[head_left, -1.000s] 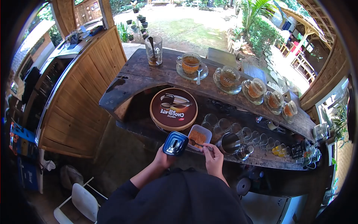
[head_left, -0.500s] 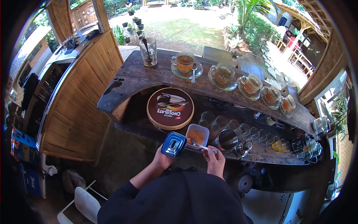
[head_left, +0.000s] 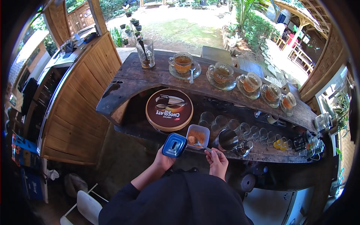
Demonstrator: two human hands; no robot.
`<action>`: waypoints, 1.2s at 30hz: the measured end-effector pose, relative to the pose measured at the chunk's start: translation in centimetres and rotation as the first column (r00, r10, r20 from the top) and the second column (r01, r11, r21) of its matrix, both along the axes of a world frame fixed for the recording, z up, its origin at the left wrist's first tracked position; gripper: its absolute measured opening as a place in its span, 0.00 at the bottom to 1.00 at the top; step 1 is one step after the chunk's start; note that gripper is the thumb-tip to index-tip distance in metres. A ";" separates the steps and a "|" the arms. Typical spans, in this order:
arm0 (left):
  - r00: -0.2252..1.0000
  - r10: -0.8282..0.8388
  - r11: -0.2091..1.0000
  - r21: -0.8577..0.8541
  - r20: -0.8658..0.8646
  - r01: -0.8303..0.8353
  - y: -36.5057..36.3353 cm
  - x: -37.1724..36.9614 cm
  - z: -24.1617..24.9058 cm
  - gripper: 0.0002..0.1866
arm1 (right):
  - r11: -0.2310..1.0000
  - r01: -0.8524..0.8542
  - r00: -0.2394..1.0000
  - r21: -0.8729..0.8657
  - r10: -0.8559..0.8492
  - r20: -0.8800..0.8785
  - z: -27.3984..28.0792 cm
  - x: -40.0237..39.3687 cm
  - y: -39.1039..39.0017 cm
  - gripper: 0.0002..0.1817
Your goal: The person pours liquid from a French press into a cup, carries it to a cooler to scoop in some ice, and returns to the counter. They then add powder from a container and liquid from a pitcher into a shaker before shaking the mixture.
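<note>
The left hand (head_left: pixel 164 160) grips a blue lid (head_left: pixel 174 144) while the right hand (head_left: pixel 217 162) pinches a spoon (head_left: pixel 198 144) heaped with brown powder over the white container (head_left: pixel 198 136).

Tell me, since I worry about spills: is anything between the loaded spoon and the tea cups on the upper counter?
Nothing blocks the air path. Below it lie the empty glasses and the round tin. The right hand holds the spoon over the tub.

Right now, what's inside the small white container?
The white container holds brown powder, with the spoon heaped over it in the right hand. Its bottom is covered.
</note>
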State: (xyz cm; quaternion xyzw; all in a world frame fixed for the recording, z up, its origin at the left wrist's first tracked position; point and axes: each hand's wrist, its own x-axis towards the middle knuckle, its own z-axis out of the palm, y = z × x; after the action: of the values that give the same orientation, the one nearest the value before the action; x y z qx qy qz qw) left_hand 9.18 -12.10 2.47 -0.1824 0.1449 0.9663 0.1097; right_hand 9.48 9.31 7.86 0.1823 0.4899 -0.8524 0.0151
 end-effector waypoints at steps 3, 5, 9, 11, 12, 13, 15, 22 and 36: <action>1.000 -0.005 1.000 -0.001 0.023 0.005 0.0 -0.1 -0.1 0.22 | 1.000 0.019 1.000 -0.004 -0.019 -0.004 -0.2 0.1 0.1 0.07; 1.000 -0.007 1.000 -0.009 0.020 0.007 0.0 -0.2 0.0 0.23 | 1.000 0.021 1.000 -0.005 -0.021 0.008 -0.3 0.2 0.2 0.07; 1.000 -0.005 1.000 0.008 -0.003 0.005 0.0 -0.3 0.1 0.23 | 0.999 0.041 0.999 -0.012 -0.041 0.029 -0.3 0.2 0.3 0.08; 1.000 -0.005 1.000 -0.002 -0.006 0.005 0.0 -0.3 -0.1 0.23 | 0.999 0.040 0.999 -0.018 -0.039 0.037 -0.1 0.3 0.2 0.08; 1.000 0.001 1.000 0.010 -0.024 -0.001 0.0 -0.3 -0.1 0.23 | 0.999 0.038 0.998 -0.024 -0.037 0.044 0.0 0.3 0.2 0.07; 0.999 0.008 1.000 0.022 -0.041 -0.007 0.0 -0.3 -0.2 0.23 | 0.999 0.039 0.998 -0.023 -0.038 0.044 0.0 0.3 0.1 0.07; 1.000 0.000 1.000 0.004 -0.030 0.000 -0.1 -0.4 -0.2 0.22 | 0.999 0.038 0.998 -0.017 -0.037 0.051 0.0 0.3 0.1 0.07; 1.000 -0.009 1.000 -0.022 -0.024 0.008 -0.1 -0.3 -0.2 0.22 | 0.998 0.044 0.997 -0.036 -0.041 0.063 -0.2 0.2 0.4 0.07; 0.997 -0.034 0.999 -0.013 -0.069 0.033 -0.1 -0.4 0.2 0.17 | 0.995 0.074 0.995 -0.066 -0.069 0.072 -0.4 0.2 0.5 0.08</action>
State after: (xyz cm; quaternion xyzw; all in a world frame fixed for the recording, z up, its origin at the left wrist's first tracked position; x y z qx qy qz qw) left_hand 8.83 -12.16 2.65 -0.1469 0.1575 0.9692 0.1195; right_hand 9.71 9.85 7.43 0.2287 0.4525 -0.8619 0.0079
